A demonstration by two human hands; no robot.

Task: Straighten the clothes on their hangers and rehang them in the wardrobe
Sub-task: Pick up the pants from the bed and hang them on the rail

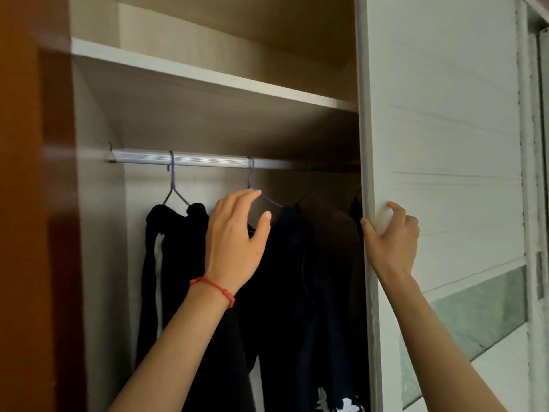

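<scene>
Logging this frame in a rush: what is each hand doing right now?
Left hand: open, fingers reaching at the purple hanger, gripping nothing.
Right hand: fingers curled round the sliding door edge, holding it.

A silver rail [208, 160] is fixed beneath the wardrobe shelf [208, 77]. Two purple wire hangers [171, 185] [251, 178] are hooked over it, dark garments [172, 263] suspended below.

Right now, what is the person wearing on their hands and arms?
Both forearms are bare, with no sleeves in view and no gloves. The left hand has a thin red cord bracelet with small red beads round the wrist. The right hand shows no bracelet, watch or ring on the parts that can be seen.
</scene>
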